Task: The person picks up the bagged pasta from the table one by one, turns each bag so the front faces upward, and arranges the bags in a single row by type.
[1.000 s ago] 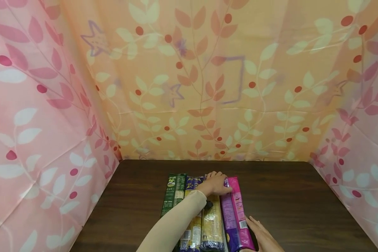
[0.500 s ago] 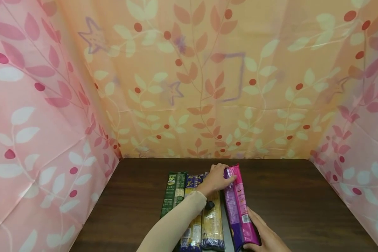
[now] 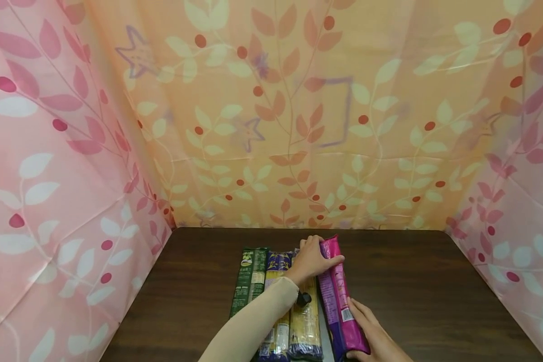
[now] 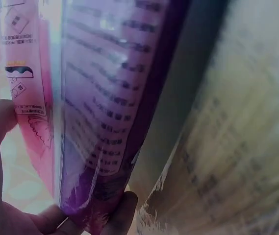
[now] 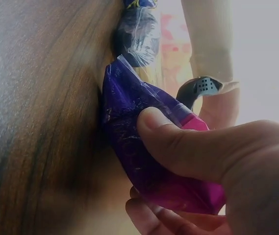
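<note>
Patterned cloth (image 3: 253, 166) stands towards twelve o'clock, beyond the dark wooden surface (image 3: 434, 291). Towards five o'clock from the middle of the head view is the pink-and-purple packet (image 3: 338, 299), its long axis running from just short of twelve to just short of six. At nine o'clock from it lie a clear packet (image 3: 305, 329), a yellow-and-purple packet (image 3: 280, 342) and a green packet (image 3: 249, 281), side by side. The pink one should handle as fairly light, stiff lengthwise but soft at its crimped ends, with slippery film; its contents could snap if bent, so support at both ends suits it. Both hands grip it: the left hand (image 3: 312, 259) at the far end, eleven o'clock from its middle, the right hand (image 3: 375, 334) at the near end, four o'clock. Whether its underside is clear of the surface, these angles cannot settle. A black wrist camera (image 3: 303, 299) sits below the left hand, and a barcode (image 3: 347, 315) marks the packet's pink side.
</note>
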A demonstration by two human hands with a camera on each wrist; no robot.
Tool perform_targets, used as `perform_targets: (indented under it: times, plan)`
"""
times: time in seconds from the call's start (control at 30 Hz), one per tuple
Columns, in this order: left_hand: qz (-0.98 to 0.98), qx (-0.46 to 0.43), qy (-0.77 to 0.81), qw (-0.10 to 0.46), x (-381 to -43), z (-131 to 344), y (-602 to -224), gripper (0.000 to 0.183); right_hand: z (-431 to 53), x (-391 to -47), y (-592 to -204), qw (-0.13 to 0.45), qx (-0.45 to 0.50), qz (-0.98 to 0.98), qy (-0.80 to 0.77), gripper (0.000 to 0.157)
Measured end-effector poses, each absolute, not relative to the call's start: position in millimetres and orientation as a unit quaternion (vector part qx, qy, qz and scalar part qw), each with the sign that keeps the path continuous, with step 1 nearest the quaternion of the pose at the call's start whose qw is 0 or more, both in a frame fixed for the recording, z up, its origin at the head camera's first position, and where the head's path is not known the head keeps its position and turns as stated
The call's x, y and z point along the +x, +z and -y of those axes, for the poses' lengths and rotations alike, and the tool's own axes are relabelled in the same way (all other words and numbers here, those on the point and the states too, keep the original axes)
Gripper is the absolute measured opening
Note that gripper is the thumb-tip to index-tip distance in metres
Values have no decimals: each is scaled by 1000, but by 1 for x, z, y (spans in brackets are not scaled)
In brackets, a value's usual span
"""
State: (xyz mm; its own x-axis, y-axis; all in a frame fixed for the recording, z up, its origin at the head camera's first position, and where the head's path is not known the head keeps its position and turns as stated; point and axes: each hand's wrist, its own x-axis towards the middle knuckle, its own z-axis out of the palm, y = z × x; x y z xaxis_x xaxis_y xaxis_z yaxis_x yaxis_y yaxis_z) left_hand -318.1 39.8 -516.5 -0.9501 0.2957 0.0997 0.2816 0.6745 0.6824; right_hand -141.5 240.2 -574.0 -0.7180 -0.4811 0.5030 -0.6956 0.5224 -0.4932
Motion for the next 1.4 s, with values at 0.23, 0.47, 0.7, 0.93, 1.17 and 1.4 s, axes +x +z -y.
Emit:
perform_targets:
  times: [0.23,0.47,0.7,0.93,1.17,1.4]
  plan:
    - [-898,167,406,25,-323,-34,-517,68,-245,-135,-564,74,315,868,378,114]
    - [-878,161,450,36,-326,-25,-515,68,-246,-132,-556,-33,281,828,484,118]
    - [-849,156,502,40,-325,-16,-514,68,-247,-131,-561,-16,243,826,508,107]
    - [-844,167,509,17,-324,-13,-513,67,-246,-134,-568,-66,184,796,572,89]
    - [-833,163,528,14,-326,-12,-511,64,-247,-135,-573,-4,201,800,565,70]
    - [-822,156,548,21,-327,-10,-503,60,-250,-137,-576,-3,249,748,615,72]
